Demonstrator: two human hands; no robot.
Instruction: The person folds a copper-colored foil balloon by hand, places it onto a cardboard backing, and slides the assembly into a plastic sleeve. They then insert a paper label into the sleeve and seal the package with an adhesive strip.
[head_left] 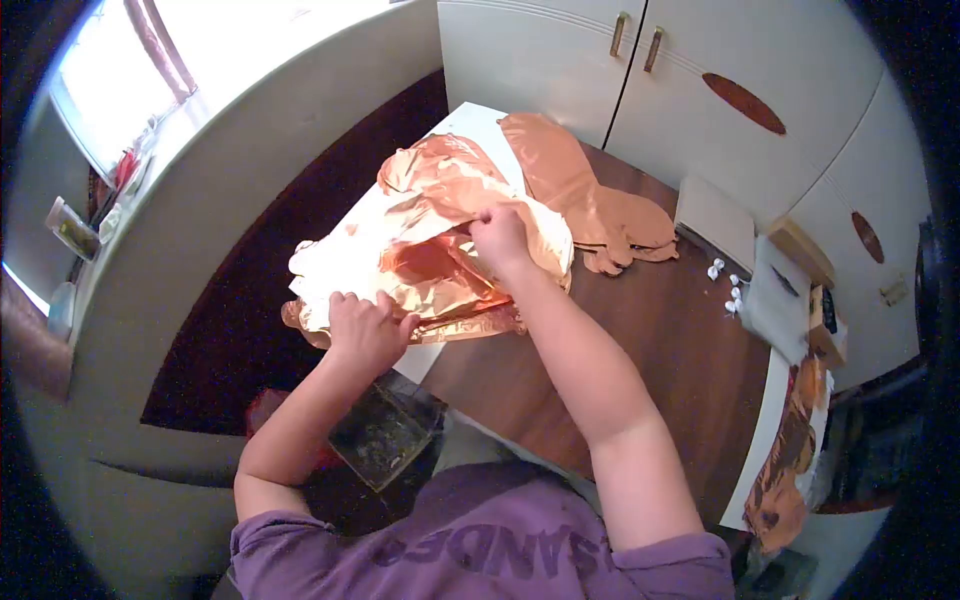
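Observation:
A crumpled, copper-coloured foil balloon [440, 215] lies flat and uninflated on a table, its shiny surface glaring white on the left. My right hand [500, 240] pinches a raised fold of the foil near its middle, and a dark reddish hollow shows beneath that fold. At the near edge, the fingers of my left hand [368, 328] are bent over the foil, with the thumb towards the right; the fingertips are partly hidden. Just beyond my right hand lies a second flat foil balloon [590, 195] with a matte copper face and rounded lobes.
The brown wooden table [620, 350] stands against white cabinets [760, 60]. Small white pieces [733, 295] lie by a pale flat box [716, 222] on the right. More copper foil [780, 480] hangs at the right edge. A window ledge [180, 130] with small items runs along the left.

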